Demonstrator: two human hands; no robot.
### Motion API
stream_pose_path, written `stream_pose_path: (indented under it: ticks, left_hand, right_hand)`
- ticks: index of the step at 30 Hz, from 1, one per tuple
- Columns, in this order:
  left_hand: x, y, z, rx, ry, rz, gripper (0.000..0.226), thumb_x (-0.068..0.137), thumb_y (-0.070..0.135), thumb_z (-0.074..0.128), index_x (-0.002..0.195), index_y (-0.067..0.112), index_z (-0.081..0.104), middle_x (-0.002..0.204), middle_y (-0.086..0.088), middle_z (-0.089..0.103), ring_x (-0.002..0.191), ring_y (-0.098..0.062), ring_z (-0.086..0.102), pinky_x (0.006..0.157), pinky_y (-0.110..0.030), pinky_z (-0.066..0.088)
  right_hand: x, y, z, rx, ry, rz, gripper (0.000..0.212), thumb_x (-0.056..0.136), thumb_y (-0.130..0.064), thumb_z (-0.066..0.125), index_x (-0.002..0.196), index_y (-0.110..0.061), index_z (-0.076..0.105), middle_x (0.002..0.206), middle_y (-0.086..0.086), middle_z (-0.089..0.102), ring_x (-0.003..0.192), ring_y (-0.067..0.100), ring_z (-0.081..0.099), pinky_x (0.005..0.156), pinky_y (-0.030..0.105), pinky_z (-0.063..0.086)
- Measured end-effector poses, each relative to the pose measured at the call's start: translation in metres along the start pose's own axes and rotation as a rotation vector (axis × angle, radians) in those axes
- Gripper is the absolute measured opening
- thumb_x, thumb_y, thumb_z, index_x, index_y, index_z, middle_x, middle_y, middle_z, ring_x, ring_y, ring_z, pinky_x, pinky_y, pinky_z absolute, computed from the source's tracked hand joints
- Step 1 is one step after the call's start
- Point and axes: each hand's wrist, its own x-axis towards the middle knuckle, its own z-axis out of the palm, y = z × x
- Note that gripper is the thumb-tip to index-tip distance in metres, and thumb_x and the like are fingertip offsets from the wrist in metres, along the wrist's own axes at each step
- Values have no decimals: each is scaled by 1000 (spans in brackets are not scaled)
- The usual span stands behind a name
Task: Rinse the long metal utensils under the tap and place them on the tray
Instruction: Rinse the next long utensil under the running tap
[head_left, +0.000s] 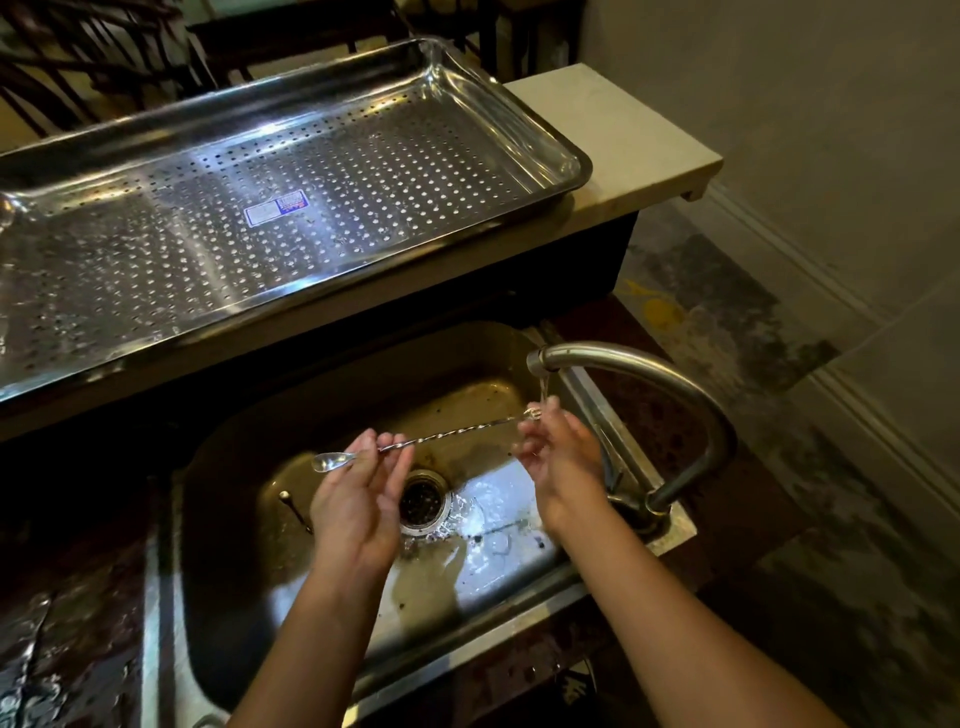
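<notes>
A long twisted metal bar spoon (447, 437) lies level over the sink (249, 597). My left hand (358, 499) pinches it near the bowl end, which sticks out to the left. My right hand (558, 457) holds the forked far end right under the curved tap (639, 364), where a thin stream of water falls on it. A large perforated steel tray (540, 156) rests on the ledge behind the sink, with only a sticker on its floor. Another thin utensil (295, 512) lies in the sink by the left wall.
The drain strainer (423, 501) sits in the sink's middle, with water pooling around it. The tap's base and handle stand at the sink's right rim. A wet dark counter (67, 623) flanks the sink on the left. A tiled wall (857, 156) closes off the right side.
</notes>
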Motion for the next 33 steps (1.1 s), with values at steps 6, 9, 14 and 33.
stream_pose_path:
  ticks: [6, 9, 14, 33]
  left_hand:
    - [0, -34, 9, -86, -3, -137, 9, 91, 0, 54, 98, -1, 60, 83, -13, 69, 79, -21, 72, 71, -33, 60]
    - [5, -38, 6, -122, 45, -168, 8, 90, 1, 57, 98, 1, 61, 81, -13, 72, 81, -22, 73, 66, -32, 60]
    - [11, -55, 12, -100, 111, -233, 8, 92, 10, 58, 97, 5, 59, 86, -11, 68, 74, -21, 73, 69, -35, 61]
    - [11, -114, 95, 132, -71, -432, 27, 96, 35, 53, 83, 13, 61, 55, 2, 51, 51, -11, 46, 52, -25, 39]
  right_hand:
    - [-19, 4, 19, -76, -124, -23, 10, 90, -17, 69, 89, -7, 67, 65, 3, 62, 50, 8, 54, 56, 23, 50]
    - [-20, -8, 10, -157, -55, -154, 27, 93, -33, 65, 87, -8, 72, 61, 2, 64, 52, 9, 56, 54, 20, 49]
    - [-27, -11, -3, -238, -56, -245, 26, 90, -40, 66, 83, -16, 75, 63, 2, 66, 51, 11, 56, 52, 22, 49]
    - [-44, -16, -28, -608, -32, -566, 16, 97, -26, 60, 97, -32, 74, 90, -10, 75, 86, 1, 70, 70, 10, 51]
